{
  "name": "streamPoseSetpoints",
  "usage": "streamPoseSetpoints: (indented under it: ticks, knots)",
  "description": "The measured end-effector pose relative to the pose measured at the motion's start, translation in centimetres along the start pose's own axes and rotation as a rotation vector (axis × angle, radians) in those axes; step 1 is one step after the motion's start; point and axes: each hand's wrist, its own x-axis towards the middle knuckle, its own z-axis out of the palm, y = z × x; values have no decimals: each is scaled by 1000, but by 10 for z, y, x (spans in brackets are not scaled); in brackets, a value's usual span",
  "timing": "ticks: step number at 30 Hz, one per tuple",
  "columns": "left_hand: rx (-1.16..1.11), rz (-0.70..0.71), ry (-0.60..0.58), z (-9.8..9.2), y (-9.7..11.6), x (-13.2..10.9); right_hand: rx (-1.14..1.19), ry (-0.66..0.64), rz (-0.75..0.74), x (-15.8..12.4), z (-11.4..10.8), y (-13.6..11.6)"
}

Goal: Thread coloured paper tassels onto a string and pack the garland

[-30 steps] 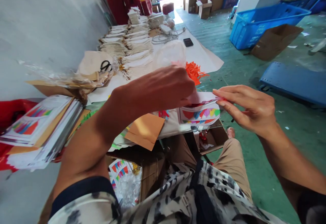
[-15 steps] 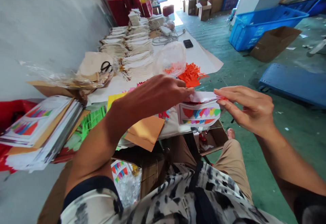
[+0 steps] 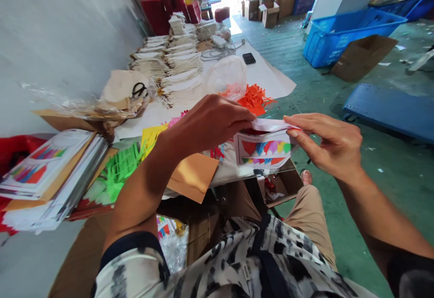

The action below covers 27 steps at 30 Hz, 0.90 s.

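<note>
Between my two hands is a packet with a printed card (image 3: 263, 149) showing rows of coloured tassels; clear plastic shows along its edge. A white strip (image 3: 269, 125) runs along its top, with red showing underneath. My left hand (image 3: 217, 119) pinches near the strip's left end, its fingertips partly hidden behind the knuckles. At the upper right corner, my right hand (image 3: 328, 142) grips the packet between thumb and fingers. Below my left hand lies a sheet of orange-brown paper (image 3: 194, 177) on the table edge. Green fringed paper (image 3: 122, 169) and yellow fringed paper (image 3: 149, 142) lie to the left.
Stacks of white, string-tied bundles (image 3: 181, 67) fill the table's back left. Orange fringe (image 3: 255, 99), a plastic bag (image 3: 226, 78), a black phone-like object (image 3: 248, 58) and scissors (image 3: 139, 90) lie around. Printed cards (image 3: 40, 164) are piled left. A blue crate (image 3: 342, 38) stands on the floor.
My left hand has shifted slightly up and left, and its forearm has swung to the right. The white strip now looks narrower and more folded. My right hand keeps its pinch.
</note>
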Motion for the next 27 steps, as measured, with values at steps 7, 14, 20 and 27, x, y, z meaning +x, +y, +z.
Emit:
streamPoseSetpoints:
  ticks: [7, 14, 20, 27]
  knots:
    - [-94, 30, -57, 3, -8, 13, 19, -88, 67, 12, -7, -6]
    - [-261, -69, 105, 11, -12, 1, -30, -203, 178, 32, -10, -16]
    - [-203, -93, 83, 14, -11, 1, -76, -322, 168, 51, -10, -22]
    - [11, -45, 102, 19, -3, 9, -252, -394, 128, 72, 0, -40]
